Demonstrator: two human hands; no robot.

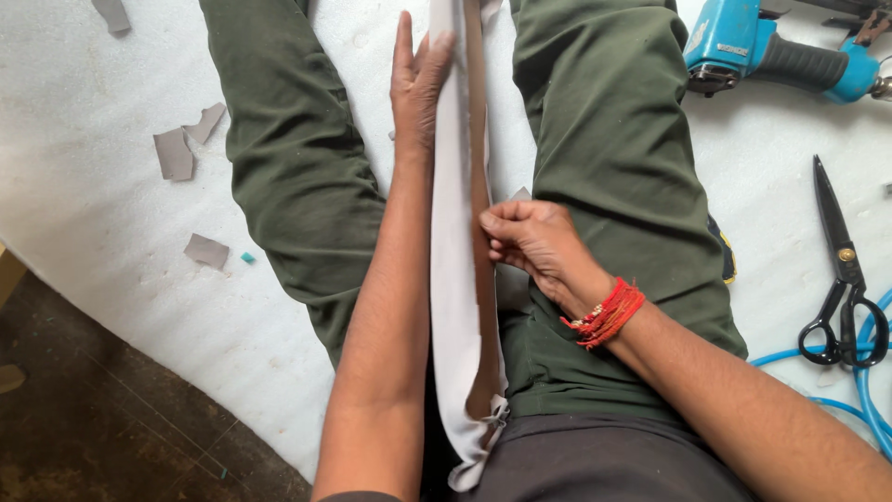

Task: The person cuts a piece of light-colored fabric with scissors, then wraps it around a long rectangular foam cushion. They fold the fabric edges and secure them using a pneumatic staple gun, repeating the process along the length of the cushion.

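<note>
White foam sheeting point(111, 242) covers the floor where I sit, legs in dark green trousers point(307, 177) stretched out ahead. Between my legs runs a long strip of pale grey material with a brown band along it point(462, 270), reaching from my lap up past the top of the view.

My left hand point(416, 88) lies flat and open on the far part of the strip, fingers straight, palm pressing its left edge down; it grips nothing. My right hand point(536, 244), with red thread bands at the wrist, is closed to a narrow pinch, fingertips point(492, 226) nipping the strip's brown right edge about midway along. So the strip lies under the left palm farther out and inside the right pinch nearer me, its near end crumpled at my lap.

Grey offcuts point(177, 153) lie scattered on the foam to my left. To my right lie black-handled scissors point(841, 270), a blue hose point(869, 372) and a blue pneumatic tool point(771, 46).
</note>
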